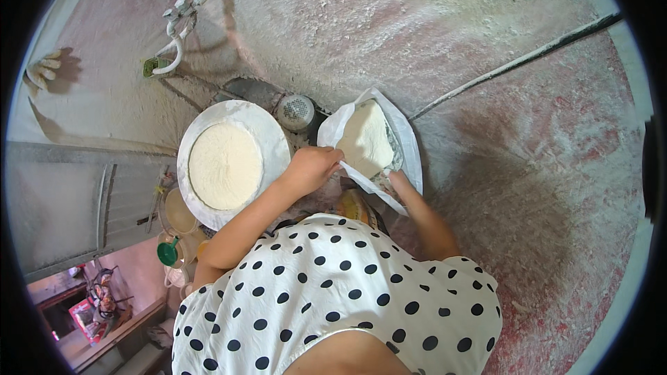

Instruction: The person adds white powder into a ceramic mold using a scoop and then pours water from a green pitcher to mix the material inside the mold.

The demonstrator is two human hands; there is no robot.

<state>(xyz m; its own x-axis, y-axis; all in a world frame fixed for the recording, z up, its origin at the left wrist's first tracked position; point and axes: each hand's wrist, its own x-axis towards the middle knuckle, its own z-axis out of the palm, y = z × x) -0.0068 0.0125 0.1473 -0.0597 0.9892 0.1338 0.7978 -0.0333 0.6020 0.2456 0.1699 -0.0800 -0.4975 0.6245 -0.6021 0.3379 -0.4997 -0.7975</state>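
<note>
A white bag (411, 140) stands open in front of me, with pale flour-like powder (366, 140) inside. My left hand (316, 168) is closed on the bag's near left rim, pinching the folded edge. Inside the bag's near right side is my right hand (401, 182), fingers curled and partly hidden. Beside those fingers a greyish, shiny edge (396, 155) shows along the powder; I cannot make out what it is. Left of the bag sits a wide round tub (192, 128) with a pale rim, filled with similar powder (226, 165).
A round perforated metal housing (296, 112) stands between tub and bag. Powder-coated pipes (182, 28) and a glove (43, 69) hang at upper left. A dark cable (514, 62) crosses the dusty surface. Buckets (180, 210) and a green funnel-like thing (167, 253) are at left.
</note>
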